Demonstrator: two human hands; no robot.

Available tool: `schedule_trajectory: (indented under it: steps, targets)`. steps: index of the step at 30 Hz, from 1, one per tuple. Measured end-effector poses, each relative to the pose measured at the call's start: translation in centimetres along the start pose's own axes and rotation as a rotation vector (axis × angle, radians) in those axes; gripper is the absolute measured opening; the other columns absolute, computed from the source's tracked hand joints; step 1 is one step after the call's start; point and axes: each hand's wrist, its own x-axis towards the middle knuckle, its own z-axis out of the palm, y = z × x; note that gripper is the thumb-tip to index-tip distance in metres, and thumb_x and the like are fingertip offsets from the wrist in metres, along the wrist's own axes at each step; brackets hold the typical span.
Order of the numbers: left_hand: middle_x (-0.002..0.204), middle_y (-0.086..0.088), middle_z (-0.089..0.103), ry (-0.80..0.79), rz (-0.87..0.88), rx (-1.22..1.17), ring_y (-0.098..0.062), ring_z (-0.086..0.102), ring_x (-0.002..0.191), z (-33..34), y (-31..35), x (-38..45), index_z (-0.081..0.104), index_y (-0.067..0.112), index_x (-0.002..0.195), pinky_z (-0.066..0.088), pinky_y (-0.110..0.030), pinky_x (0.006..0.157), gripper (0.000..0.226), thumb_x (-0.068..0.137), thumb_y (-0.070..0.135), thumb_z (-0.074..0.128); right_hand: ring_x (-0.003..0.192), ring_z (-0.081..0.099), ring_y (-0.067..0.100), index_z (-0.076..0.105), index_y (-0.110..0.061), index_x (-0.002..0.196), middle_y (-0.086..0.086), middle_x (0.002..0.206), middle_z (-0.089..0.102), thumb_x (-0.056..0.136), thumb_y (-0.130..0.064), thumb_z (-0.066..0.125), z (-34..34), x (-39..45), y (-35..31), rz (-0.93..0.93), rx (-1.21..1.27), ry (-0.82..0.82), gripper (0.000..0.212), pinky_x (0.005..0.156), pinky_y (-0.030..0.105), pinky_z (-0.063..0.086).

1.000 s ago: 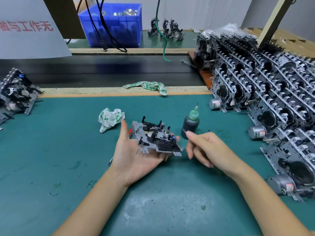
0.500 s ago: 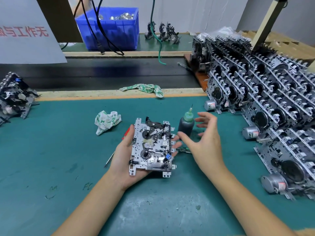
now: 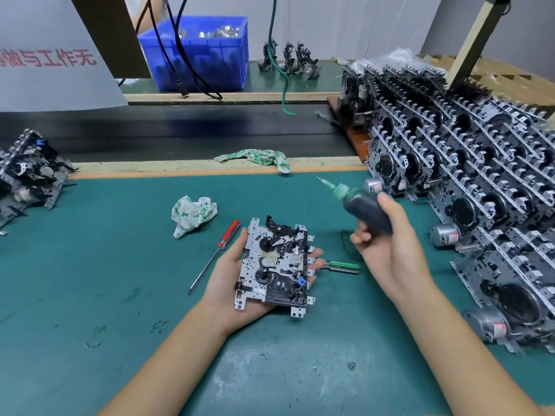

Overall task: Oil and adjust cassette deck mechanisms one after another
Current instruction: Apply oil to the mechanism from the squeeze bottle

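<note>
A cassette deck mechanism (image 3: 274, 265), a metal plate with black gears and a blue part, lies face up in my left hand (image 3: 231, 283), whose fingers curl round its edges. My right hand (image 3: 387, 244) grips a dark oil bottle (image 3: 363, 205) with a green needle nozzle, lifted off the mat to the right of the mechanism. The nozzle points up and to the left, apart from the mechanism.
A red-handled screwdriver (image 3: 220, 247) and a green-handled tool (image 3: 342, 267) lie on the green mat (image 3: 90, 280). A crumpled cloth (image 3: 192, 214) sits nearby. Stacked mechanisms (image 3: 468, 181) fill the right side; several more (image 3: 27, 175) lie far left. A blue bin (image 3: 204, 52) stands behind.
My right hand has closed round the oil bottle and lifted it off the mat, tilting it left. My left hand has turned the mechanism face up and holds it there.
</note>
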Motion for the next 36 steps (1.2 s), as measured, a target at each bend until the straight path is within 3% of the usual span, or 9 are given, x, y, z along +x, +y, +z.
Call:
schedule_trajectory:
  steps: [4,6,8,10,15,21,36]
  targets:
    - [0.134,-0.033,0.047,0.009,0.010,0.016,-0.044,0.049,0.123,0.0,0.1,0.1,0.055,-0.008,0.125,0.034,-0.056,0.104,0.073,0.089,0.054,0.041,0.048,0.029,0.008,0.056,-0.015,0.078,-0.002,0.059,0.045,0.070,-0.030,0.066,-0.1,0.2,-0.7,0.078,0.261,0.012,0.020,0.050,0.019,0.025]
    - [0.134,-0.033,0.047,0.009,0.007,0.025,-0.043,0.048,0.124,0.0,0.1,0.1,0.056,-0.008,0.125,0.033,-0.056,0.105,0.073,0.090,0.054,0.041,0.047,0.036,0.006,0.063,-0.015,0.068,-0.002,0.059,0.052,0.069,-0.034,0.068,0.1,0.1,-0.7,0.083,0.291,0.017,0.020,0.044,0.016,0.028]
    - [0.133,-0.033,0.048,0.011,0.003,0.032,-0.043,0.048,0.124,0.0,0.0,0.2,0.057,-0.008,0.124,0.033,-0.055,0.105,0.073,0.090,0.054,0.040,0.050,0.048,0.006,0.062,-0.014,0.073,0.000,0.063,0.058,0.067,-0.038,0.069,0.4,-0.2,-0.6,0.089,0.309,0.027,0.025,0.038,0.014,0.031]
    - [0.133,-0.033,0.048,0.012,0.007,0.041,-0.043,0.048,0.124,-0.1,0.0,0.2,0.058,-0.007,0.123,0.032,-0.055,0.106,0.072,0.090,0.054,0.039,0.052,0.054,0.005,0.057,-0.013,0.080,0.000,0.065,0.060,0.066,-0.039,0.068,0.6,-0.4,-0.3,0.078,0.261,0.014,0.031,0.037,0.012,0.034]
    - [0.133,-0.033,0.048,0.006,0.010,0.032,-0.044,0.049,0.123,-0.3,0.1,0.3,0.057,-0.006,0.124,0.035,-0.055,0.105,0.072,0.090,0.055,0.040,0.053,0.054,0.007,0.053,-0.013,0.078,-0.004,0.059,0.058,0.068,-0.043,0.063,0.8,-1.1,0.5,-0.127,-0.122,0.021,0.034,0.037,0.017,0.035]
    - [0.133,-0.034,0.047,0.005,0.010,0.008,-0.046,0.049,0.122,-0.4,-0.1,0.4,0.057,-0.005,0.125,0.038,-0.057,0.102,0.074,0.090,0.057,0.039,0.053,0.051,0.010,0.054,-0.013,0.073,-0.002,0.058,0.054,0.067,-0.046,0.064,0.7,-1.2,0.9,-0.203,-0.272,0.018,0.035,0.039,0.020,0.035]
    - [0.132,-0.033,0.049,0.008,0.014,0.018,-0.045,0.052,0.119,-0.3,-0.2,0.4,0.057,-0.005,0.124,0.038,-0.057,0.102,0.073,0.088,0.057,0.042,0.050,0.046,0.007,0.049,-0.013,0.071,-0.005,0.055,0.048,0.073,-0.041,0.064,0.3,-0.7,1.7,-0.256,-0.339,-0.012,0.033,0.039,0.019,0.033]
